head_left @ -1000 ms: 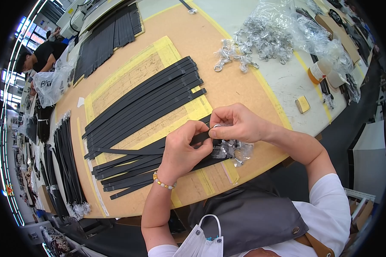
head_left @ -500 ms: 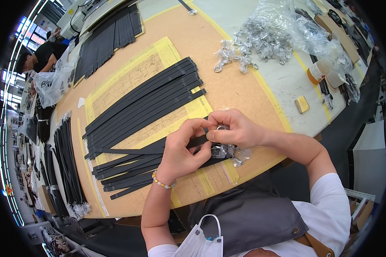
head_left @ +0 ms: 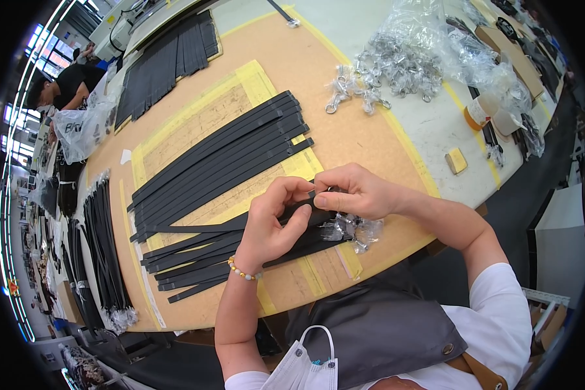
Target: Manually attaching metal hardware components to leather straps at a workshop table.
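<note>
My left hand [head_left: 274,221] is curled round a black strap [head_left: 198,229] near its right end, with the thumb lifted a little from the index finger. My right hand [head_left: 352,190] pinches the end of that strap between thumb and forefinger. Some metal fitting shows dark under the right fingers, mostly hidden. Just below the hands, plastic-wrapped metal clasps [head_left: 351,231] lie at the ends of finished straps. Several loose black straps [head_left: 188,273] fan out to the left beneath my left wrist. Beyond the hands lies a row of flat black straps [head_left: 221,153].
A heap of plastic-wrapped metal hooks [head_left: 400,68] sits at the far right. Nearby are a yellow block [head_left: 457,160] and an orange-labelled jar [head_left: 480,112]. More black strips [head_left: 169,62] lie at the far left, bundled straps [head_left: 104,247] at the left edge. Another person [head_left: 71,84] works beyond.
My left thumb has drawn back from the strap and the left fingers have loosened slightly. The shiny ring by my right fingers is now mostly covered.
</note>
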Motion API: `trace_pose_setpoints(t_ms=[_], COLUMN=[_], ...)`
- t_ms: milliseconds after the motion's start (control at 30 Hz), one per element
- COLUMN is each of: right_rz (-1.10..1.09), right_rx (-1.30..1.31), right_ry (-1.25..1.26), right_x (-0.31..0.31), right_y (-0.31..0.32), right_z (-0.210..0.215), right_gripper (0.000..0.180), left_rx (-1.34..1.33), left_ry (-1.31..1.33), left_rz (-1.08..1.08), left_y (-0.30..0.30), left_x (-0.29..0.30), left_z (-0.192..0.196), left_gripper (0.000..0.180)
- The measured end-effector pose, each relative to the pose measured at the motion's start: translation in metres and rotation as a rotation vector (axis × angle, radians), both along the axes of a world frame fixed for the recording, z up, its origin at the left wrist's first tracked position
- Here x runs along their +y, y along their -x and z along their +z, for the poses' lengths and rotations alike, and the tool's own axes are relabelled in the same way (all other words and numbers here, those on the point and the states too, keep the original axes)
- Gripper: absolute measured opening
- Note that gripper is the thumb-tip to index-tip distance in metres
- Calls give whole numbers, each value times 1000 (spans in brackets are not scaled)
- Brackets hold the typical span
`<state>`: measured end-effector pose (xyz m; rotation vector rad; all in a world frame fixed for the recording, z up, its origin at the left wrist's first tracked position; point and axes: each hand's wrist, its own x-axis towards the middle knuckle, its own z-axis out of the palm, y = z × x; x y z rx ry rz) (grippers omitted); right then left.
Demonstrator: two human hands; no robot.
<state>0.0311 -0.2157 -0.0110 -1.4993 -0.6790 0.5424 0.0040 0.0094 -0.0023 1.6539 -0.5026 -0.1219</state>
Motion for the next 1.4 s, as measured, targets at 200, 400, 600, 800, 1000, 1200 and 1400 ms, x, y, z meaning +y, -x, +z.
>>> trace_pose_setpoints(t_ms=[200,400,600,800,1000,1200,1400], right_rz=[-117,-572,-702,-662,-549,-172,-137], right_rx=[-14,-513,-851,-792,-375,253,424], right_ry=[120,324,620,723,494,7,-234], right_x=[-6,-21,-46,-46,-35,-43,-34], right_y=[-11,-65,-100,-90,-70,-66,-56], right_z=[-7,-22,-55,-44,-32,-26,-20], right_gripper=[24,20,30,15,14,18,15], left_rx=[10,-138,-398,-403,-349,-168,215], left_ry=[-103,-380,-554,-589,-736,-706,-95], left_rz=[-8,216,167,279,265,155,85], left_y=[-13,-32,-35,-49,-70,-65,-49], left_x=[5,9,1,3,4,5,17], left_z=[-15,-26,-34,-33,-35,-26,-7], left_gripper=[16,6,4,9,18,18,13])
